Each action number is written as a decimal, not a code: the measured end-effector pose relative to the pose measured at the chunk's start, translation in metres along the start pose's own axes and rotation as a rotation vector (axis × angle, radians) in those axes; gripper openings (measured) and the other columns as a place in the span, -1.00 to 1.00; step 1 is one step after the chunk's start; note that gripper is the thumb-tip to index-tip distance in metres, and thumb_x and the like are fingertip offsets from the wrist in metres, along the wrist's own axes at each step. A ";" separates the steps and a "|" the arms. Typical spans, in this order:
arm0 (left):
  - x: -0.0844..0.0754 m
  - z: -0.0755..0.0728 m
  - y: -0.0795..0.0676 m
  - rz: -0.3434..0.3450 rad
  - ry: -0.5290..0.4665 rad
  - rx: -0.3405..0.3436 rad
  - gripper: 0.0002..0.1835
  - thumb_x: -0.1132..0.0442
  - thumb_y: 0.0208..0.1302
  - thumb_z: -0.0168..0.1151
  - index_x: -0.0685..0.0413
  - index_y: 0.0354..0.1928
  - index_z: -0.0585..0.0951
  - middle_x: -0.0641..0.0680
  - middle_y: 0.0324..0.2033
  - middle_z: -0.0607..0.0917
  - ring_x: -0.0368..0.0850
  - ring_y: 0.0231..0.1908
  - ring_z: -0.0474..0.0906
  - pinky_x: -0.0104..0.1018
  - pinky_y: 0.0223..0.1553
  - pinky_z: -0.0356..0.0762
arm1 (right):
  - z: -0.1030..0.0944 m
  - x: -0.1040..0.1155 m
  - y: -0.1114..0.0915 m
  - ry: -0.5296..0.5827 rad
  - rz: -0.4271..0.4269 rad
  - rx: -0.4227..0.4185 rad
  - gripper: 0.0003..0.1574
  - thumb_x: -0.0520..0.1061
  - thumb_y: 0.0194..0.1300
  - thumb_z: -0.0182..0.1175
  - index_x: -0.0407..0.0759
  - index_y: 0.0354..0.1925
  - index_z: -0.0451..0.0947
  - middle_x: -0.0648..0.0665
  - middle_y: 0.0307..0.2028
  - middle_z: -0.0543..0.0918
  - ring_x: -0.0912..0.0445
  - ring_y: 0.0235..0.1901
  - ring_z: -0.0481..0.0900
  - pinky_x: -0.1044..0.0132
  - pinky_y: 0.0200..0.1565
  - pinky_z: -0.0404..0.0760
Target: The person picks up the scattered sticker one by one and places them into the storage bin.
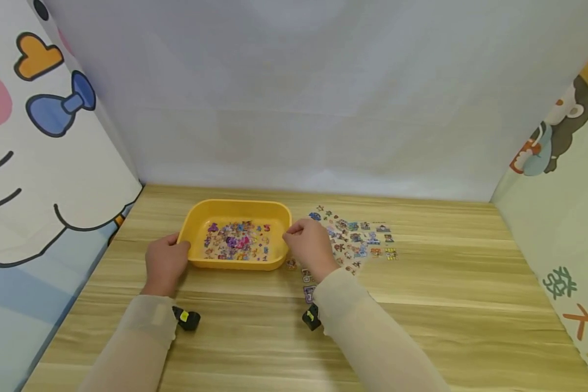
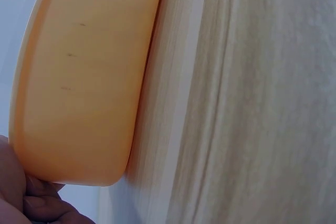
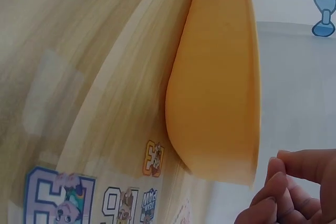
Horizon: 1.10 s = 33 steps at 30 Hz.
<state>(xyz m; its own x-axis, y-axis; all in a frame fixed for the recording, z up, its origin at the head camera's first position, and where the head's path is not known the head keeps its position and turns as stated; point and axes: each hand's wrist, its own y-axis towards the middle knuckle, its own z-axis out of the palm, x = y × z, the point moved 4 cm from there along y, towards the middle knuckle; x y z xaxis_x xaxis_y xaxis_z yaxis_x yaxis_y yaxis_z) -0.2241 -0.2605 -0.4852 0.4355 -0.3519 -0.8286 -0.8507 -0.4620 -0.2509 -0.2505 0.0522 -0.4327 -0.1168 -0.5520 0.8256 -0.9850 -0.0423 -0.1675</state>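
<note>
A yellow tray [image 1: 235, 264] sits on the table with several small colourful stickers [image 1: 237, 239] inside. At its left end, my left hand [image 1: 166, 264] grips the rim; the left wrist view shows curled fingers [image 2: 44, 205] at the tray's corner. Beside the opposite end is my right hand [image 1: 311, 245], its fingertips close to the rim. In the right wrist view the thumb and index finger [image 3: 302, 163] meet with the other fingers curled, and nothing shows between them. Clear sheets of cartoon stickers [image 1: 357, 238] lie just past this hand and partly under the forearm.
The wood-grain table [image 1: 451, 272] ends at a pale cloth backdrop [image 1: 318, 109]. Printed cartoon cloths hang at left [image 1: 54, 179] and right [image 1: 558, 228]. Number-shaped stickers [image 3: 60, 198] lie near the tray in the right wrist view. Small black devices [image 1: 188, 320] show by both wrists.
</note>
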 end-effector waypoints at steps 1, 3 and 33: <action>0.000 0.000 0.000 0.000 0.001 0.000 -0.46 0.19 0.42 0.06 0.18 0.39 0.53 0.23 0.32 0.56 0.06 0.20 0.50 -0.02 0.18 0.54 | 0.000 -0.001 0.000 -0.002 0.001 0.000 -0.87 -0.10 0.41 0.31 -0.15 -0.23 0.68 -0.06 -0.34 0.67 0.05 -0.36 0.63 0.21 -0.34 0.65; 0.000 -0.001 0.000 -0.001 0.003 0.001 -0.46 0.19 0.42 0.06 0.18 0.39 0.53 0.23 0.32 0.56 0.06 0.20 0.50 -0.02 0.18 0.55 | 0.000 -0.002 0.000 -0.005 0.006 -0.004 -0.87 -0.10 0.41 0.32 -0.14 -0.23 0.68 -0.06 -0.34 0.67 0.05 -0.35 0.63 0.20 -0.33 0.65; 0.000 -0.001 0.001 -0.032 0.000 0.014 -0.45 0.17 0.44 0.04 0.18 0.42 0.49 0.24 0.36 0.51 0.09 0.24 0.48 -0.01 0.21 0.53 | -0.083 -0.081 0.033 -0.492 -0.118 0.107 -0.52 -0.05 0.47 0.21 -0.34 0.20 0.53 -0.20 -0.15 0.62 -0.05 -0.24 0.57 0.01 -0.15 0.60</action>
<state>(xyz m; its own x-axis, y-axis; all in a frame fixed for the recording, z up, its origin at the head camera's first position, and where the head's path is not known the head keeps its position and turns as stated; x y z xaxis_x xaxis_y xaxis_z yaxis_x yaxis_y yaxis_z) -0.2242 -0.2615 -0.4853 0.4626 -0.3370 -0.8200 -0.8403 -0.4615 -0.2844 -0.2845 0.1648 -0.4598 0.0931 -0.8636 0.4955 -0.9662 -0.1986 -0.1645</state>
